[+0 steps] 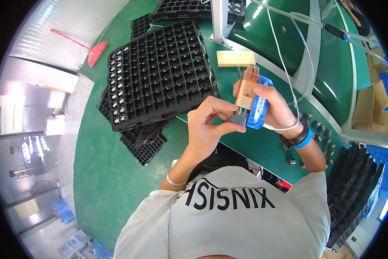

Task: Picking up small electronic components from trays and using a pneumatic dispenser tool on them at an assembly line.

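My right hand [277, 107] is closed around a see-through amber vape device [246, 91], held upright with its clear mouthpiece on top. A blue wrapper [259, 105] with print sits between that palm and the device. The fingers of my left hand [205, 125] pinch a grey block-shaped cap [238, 120] at the device's lower end. Short pale prongs show in the gap between cap and amber body. Whether the cap is fixed to the body I cannot tell. Both hands are above the green worktable [239, 140], close in front of my chest.
To the left lies a large black pocketed tray [163, 71] with small pale pieces along its left side, on other trays. A pale yellow block [236, 58] lies beyond my hands. Small metal parts [318, 125] are scattered right of my wrist. Stacked black trays [354, 190] stand lower right.
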Demonstrator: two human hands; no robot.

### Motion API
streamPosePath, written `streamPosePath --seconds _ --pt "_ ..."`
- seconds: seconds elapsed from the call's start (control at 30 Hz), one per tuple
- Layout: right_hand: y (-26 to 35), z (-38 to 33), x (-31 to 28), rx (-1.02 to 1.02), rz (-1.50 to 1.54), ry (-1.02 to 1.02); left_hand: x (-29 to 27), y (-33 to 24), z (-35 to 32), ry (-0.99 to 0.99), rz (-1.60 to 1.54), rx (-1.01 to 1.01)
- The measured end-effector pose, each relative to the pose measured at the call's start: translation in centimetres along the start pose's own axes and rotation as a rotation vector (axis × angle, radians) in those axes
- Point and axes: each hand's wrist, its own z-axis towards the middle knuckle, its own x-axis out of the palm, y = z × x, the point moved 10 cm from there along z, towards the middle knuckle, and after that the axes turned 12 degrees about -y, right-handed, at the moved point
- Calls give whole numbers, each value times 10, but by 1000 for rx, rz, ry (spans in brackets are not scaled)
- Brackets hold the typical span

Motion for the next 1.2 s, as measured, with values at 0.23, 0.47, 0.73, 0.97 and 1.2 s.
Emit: streamPosePath --seconds 0.23,0.47,0.73,0.97,1.2 --pt "11 -14 6 -107 -149 -2 7 -6 0 -39 -147 28" --pt "16 -5 3 -78 34 1 9 -22 5 -25 -148 252" --pt "11 -2 4 -102 31 -1 3 -17 5 -67 -47 172" --pt "31 75 -99 -275 -308 -282 -21 7 10 -222 60 64" --pt "29 113 -93 -730 -1049 -334 -24 26 -1 -175 62 -55"
